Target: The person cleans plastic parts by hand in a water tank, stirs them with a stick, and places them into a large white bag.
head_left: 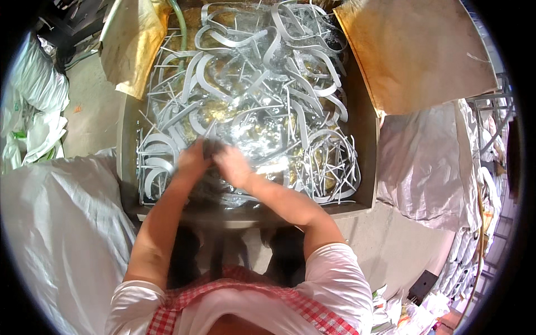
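Observation:
My left hand (192, 160) and my right hand (233, 166) meet over the front left part of a wide water-filled tub (367, 184). Blur smears the fingers of both. They come together at a small dark patch (210, 147) whose kind does not show. In the water lie many pale grey plastic strips (207, 78), some curved into loops, some thin and straight. A tangle of thin strips (329, 164) fills the front right corner, to the right of my right hand. Curved strips (159, 148) lie just left of my left hand.
Stained sheets of board (419, 56) flank the tub's far end. A green hose (182, 25) runs in at the back left. Large white woven sacks (67, 223) stand to the left, and a greyish sack (427, 162) to the right. A dark flat object (423, 286) lies at lower right.

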Demonstrator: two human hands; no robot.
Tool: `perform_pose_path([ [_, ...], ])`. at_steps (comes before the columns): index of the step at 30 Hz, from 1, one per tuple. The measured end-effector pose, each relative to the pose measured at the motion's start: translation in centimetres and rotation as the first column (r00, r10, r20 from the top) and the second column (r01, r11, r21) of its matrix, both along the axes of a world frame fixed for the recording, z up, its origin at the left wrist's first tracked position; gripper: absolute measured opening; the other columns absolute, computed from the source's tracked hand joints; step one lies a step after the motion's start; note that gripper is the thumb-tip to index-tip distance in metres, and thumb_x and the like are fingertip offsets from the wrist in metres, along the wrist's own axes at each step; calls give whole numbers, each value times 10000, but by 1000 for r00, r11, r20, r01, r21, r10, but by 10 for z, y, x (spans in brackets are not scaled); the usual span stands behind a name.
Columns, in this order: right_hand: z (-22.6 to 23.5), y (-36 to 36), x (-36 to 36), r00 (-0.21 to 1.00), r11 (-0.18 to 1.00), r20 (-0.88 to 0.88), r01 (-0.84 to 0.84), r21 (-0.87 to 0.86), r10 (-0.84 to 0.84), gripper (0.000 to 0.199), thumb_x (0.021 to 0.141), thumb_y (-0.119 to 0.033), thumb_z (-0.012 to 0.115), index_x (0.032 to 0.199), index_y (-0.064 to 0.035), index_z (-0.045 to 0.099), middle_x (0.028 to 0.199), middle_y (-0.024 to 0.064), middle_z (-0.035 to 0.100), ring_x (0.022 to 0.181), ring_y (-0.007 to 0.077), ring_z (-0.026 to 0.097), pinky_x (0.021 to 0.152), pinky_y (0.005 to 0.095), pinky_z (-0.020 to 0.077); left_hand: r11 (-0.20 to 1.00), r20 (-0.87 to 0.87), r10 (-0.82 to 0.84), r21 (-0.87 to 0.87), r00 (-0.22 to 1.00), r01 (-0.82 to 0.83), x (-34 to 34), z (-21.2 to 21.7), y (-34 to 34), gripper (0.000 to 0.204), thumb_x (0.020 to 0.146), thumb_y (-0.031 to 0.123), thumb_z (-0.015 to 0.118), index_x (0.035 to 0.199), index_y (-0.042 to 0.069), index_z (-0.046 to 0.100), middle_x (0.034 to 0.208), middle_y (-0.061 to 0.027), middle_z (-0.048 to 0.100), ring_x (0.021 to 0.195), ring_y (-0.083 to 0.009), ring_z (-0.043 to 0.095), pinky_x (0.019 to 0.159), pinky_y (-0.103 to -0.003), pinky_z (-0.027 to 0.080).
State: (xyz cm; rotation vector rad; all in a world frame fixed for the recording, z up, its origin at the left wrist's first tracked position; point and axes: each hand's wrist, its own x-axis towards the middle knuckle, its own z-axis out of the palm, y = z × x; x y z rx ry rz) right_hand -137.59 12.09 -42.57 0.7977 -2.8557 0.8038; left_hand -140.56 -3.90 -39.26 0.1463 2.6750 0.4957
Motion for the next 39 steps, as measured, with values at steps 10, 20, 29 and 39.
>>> perform_pose_path([
  [10,24,124,11,941,709,320,-297,640,107,370,838,-200,501,1204,-150,484,1228,-1,488,1081,229,477,934,408,354,997,-30,-21,71,999,23,1,19,4,595,790,339,594,1262,38,394,1025,-197,573,953,-360,546,805,-436,434],
  [20,94,125,-65,743,910,659,-189,369,-113,245,783,-262,581,903,-71,676,870,134,655,773,258,629,714,356,489,980,-183,54,199,982,-17,-15,-44,-40,693,788,346,585,1343,50,294,1325,-185,376,1248,-402,292,986,-553,211],
  [29,20,212,-218,716,680,-27,672,293,-697,673,782,-297,624,1291,35,334,1289,254,403,1187,357,413,992,371,344,997,-154,-18,69,988,29,-25,-54,-16,555,830,341,501,1319,135,338,1328,-150,384,1281,-388,250,1009,-569,169],
  [39,9,191,-172,626,749,415,513,419,-661,762,624,-334,688,1288,-141,369,1391,252,230,1168,422,415,954,407,395,998,-52,-56,34,997,58,-37,-35,-10,559,845,359,535,1327,140,357,1383,-154,324,1278,-371,263,972,-592,170],
])
